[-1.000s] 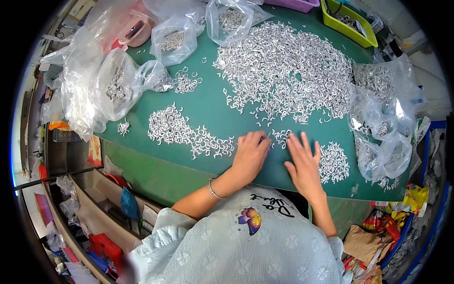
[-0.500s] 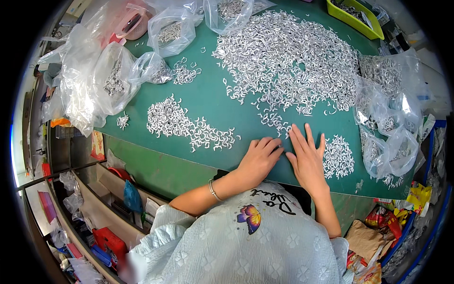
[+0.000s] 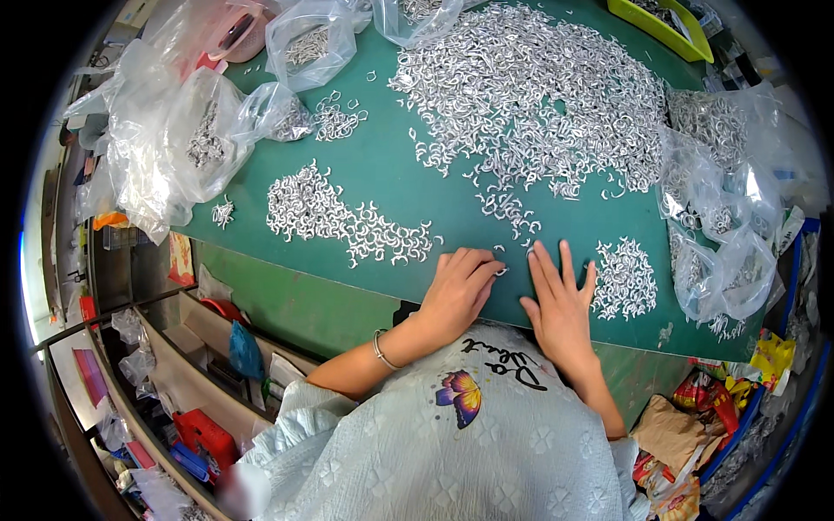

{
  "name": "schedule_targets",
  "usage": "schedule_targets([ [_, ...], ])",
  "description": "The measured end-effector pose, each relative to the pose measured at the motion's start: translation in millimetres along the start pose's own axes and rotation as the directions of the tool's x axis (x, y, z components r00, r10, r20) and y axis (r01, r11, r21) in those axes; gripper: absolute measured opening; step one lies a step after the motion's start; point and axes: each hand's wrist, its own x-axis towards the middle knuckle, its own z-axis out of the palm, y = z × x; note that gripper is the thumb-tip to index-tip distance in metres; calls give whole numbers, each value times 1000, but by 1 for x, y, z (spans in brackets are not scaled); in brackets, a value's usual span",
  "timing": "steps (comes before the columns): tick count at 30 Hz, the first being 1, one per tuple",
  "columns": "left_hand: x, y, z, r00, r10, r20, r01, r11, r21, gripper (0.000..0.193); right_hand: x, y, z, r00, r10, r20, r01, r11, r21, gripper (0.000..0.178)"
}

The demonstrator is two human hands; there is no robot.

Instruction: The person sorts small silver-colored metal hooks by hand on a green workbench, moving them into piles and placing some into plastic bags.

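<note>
My left hand [image 3: 458, 291] rests near the table's front edge, fingers bent and drawn together. At its fingertips is a small silver curved metal piece [image 3: 501, 272]; a second curved piece lies just above. To the right, my right hand [image 3: 560, 304] lies with fingers spread on the green tabletop [image 3: 391, 182], its fingertips by a few loose pieces. A thin trail of pieces [image 3: 506, 208] runs from the large pile [image 3: 530, 95] toward my hands. Left of my left hand spreads a flat group of curved pieces [image 3: 343, 221]. A smaller heap [image 3: 625, 280] lies beside my right hand.
Clear plastic bags [image 3: 187, 156] holding metal parts crowd the left side, and more bags [image 3: 725, 269] stand at the right edge. A yellow-green tray [image 3: 669, 30] sits at the far right, a pink basket [image 3: 248, 39] at the far left. Open drawers [image 3: 204, 373] are below left.
My left hand has moved left, away from my right hand, and a piece now shows at its fingertips. My right hand has shifted slightly left and down, with its fingers still spread.
</note>
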Motion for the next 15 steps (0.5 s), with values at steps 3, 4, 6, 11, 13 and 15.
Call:
schedule_targets([
  [3,-3,3,-1,999,-38,-32,37,999,-28,46,-8,-5,1,1000,-26,-4,26,999,28,65],
  [4,-3,5,-1,998,-53,-43,51,998,-45,48,-9,-6,1,1000,-19,-19,19,999,47,66],
  [6,-1,9,0,994,-94,-54,92,995,-48,50,-10,-8,4,999,-39,28,39,999,17,66],
  [11,-6,9,-3,988,-127,-82,128,992,7,52,-12,-9,6,994,-107,25,102,984,145,59],
  [13,-5,11,-2,989,-132,-73,134,991,26,48,-3,-6,5,996,-78,-51,85,985,151,55],
  [15,-7,7,2,991,-120,-52,123,990,63,41,-5,-8,9,995,-101,-6,101,989,110,54],
])
